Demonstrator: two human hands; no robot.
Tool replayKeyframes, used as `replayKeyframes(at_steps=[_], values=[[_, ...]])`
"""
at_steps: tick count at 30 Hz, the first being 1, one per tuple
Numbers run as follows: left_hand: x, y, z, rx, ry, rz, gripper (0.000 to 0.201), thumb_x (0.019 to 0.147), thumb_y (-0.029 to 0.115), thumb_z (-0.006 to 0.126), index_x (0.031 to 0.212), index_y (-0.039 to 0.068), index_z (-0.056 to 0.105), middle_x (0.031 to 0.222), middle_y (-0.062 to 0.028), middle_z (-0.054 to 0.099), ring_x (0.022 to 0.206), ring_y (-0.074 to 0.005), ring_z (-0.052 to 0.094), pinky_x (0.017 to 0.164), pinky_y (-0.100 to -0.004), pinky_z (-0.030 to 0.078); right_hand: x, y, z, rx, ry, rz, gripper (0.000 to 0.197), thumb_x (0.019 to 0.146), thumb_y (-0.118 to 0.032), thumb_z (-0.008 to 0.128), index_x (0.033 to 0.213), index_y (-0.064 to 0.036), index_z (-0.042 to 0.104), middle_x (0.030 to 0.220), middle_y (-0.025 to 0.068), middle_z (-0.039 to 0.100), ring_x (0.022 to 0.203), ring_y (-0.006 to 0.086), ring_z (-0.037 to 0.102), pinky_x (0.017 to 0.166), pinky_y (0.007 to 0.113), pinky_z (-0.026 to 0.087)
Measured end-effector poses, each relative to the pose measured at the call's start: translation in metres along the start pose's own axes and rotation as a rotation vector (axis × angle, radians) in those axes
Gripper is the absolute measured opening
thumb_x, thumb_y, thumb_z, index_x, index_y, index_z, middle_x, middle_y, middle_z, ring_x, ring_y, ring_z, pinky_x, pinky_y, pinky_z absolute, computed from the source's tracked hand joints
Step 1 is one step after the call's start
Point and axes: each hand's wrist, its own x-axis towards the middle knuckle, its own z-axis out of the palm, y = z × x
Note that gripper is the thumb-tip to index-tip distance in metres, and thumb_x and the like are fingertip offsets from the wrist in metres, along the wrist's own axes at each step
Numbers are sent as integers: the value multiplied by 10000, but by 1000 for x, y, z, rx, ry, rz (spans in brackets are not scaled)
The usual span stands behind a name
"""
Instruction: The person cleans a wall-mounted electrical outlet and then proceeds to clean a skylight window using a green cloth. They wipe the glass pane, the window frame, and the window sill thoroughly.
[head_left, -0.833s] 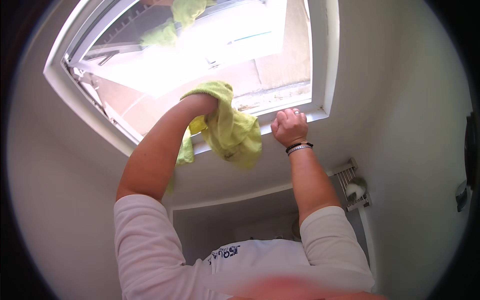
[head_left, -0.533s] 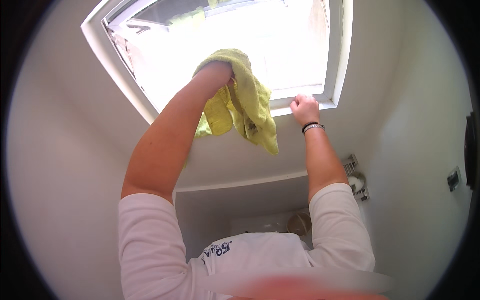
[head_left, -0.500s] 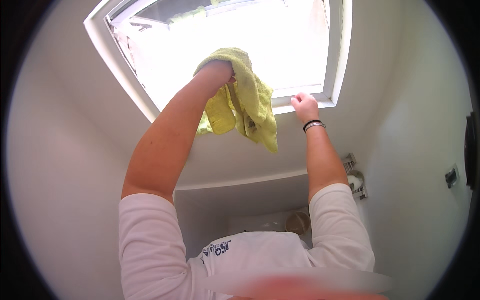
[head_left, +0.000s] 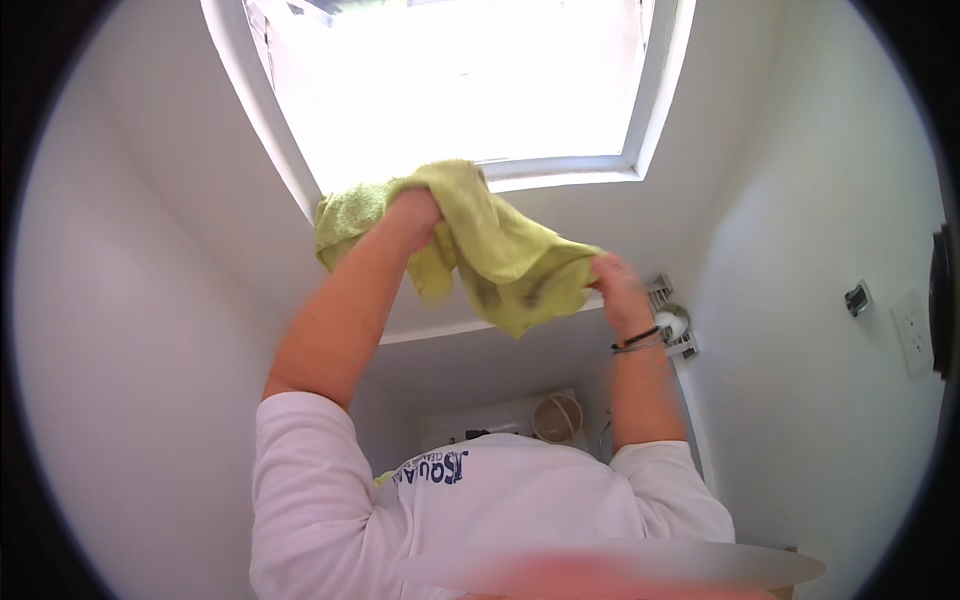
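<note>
Two pale side walls (head_left: pixel 130 330) flanked the bright window (head_left: pixel 460 95), whose white frame (head_left: pixel 665 100) ran across the upper part of the view. Below, the person's white shirt (head_left: pixel 560 490) filled the lower middle, a sleeve around each upper arm. Next in size came the yellow-green cloth (head_left: pixel 500 235), spread between the two hands just below the window's lower edge; its left part overlapped the frame's lower left in view, though whether it touched could not be told. Dark smudges marked its hanging part.

The hands were apart. Over the left hand (head_left: pixel 413 218) the cloth lay draped, and its fingers were hidden in the folds, so how far they were closed could not be told. The right hand (head_left: pixel 622 290), a little blurred, was closed on the cloth's right corner, pinching it between thumb and fingers.

Smaller still, a round beige container (head_left: pixel 557 418) stood beyond the shirt, a slatted metal rack (head_left: pixel 658 290) sat near the right wrist, and thin bracelets (head_left: pixel 640 340) circled that wrist.
</note>
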Motion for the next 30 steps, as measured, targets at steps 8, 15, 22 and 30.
replayKeyframes(at_steps=[8, 15, 22, 30], values=[[-29, -59, 31, 937, -1035, 115, 479, 797, 349, 538, 1199, 100, 459, 1116, -103, 533, 905, -224, 561, 777, -320, 453, -10, -97, 10, 352, 148, -251, 237, 872, -244, 453, 919, -22, 517, 849, 76, 563, 831, 189, 548, 729, 308, 440], [87, 27, 20, 895, -130, 719, 429, 838, 342, 488, 1156, 53, 474, 1145, -141, 493, 1036, -277, 481, 888, -358, 388, 43, -132, -16, 91, 371, -121, 255, 827, -265, 477, 921, -28, 476, 743, 52, 499, 628, 147, 490, 512, 270, 414], [189, 12, 16, 1221, -58, 732, 438, 829, 383, 479, 1145, 80, 464, 1091, -123, 473, 1085, -261, 397, 957, -443, 275, 143, -149, -21, -1089, 353, -359, 132, 752, -112, 526, 850, -23, 525, 761, 80, 551, 688, 221, 543, 616, 308, 447], [170, 11, 3, 1038, -9, 1043, 329, 809, 214, 525, 1105, 74, 496, 1057, -113, 521, 1029, -247, 470, 959, -423, 299, 214, -102, -29, -2115, 25, -473, 70, 710, -69, 510, 714, -29, 567, 774, 124, 556, 792, 283, 540, 787, 359, 437]])
